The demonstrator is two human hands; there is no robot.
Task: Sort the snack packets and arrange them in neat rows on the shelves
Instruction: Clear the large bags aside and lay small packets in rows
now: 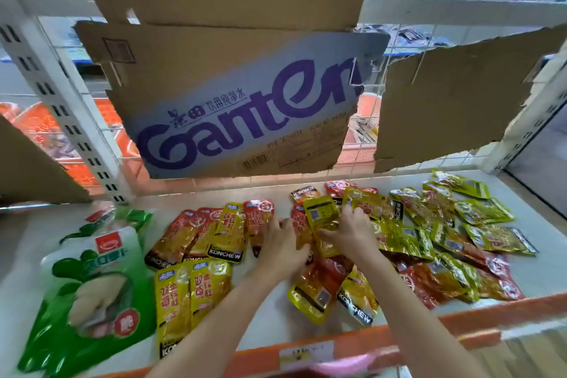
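Yellow packet (322,224) pinched by right hand (352,232) over middle of shelf (540,273). Left hand (283,242) laid with fingers spread on red packet (302,228) just beside; grip cannot be told. Sorted row (214,232) placed left of hands, two yellow packets (191,294) nearer front edge. Loose pile (445,239) spread right. Green bag (92,285) at far left. Cardboard sheet (245,101) hung behind.

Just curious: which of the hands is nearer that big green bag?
Left. The left hand is over the middle packets, right of the big green bag; the right hand is further right still.
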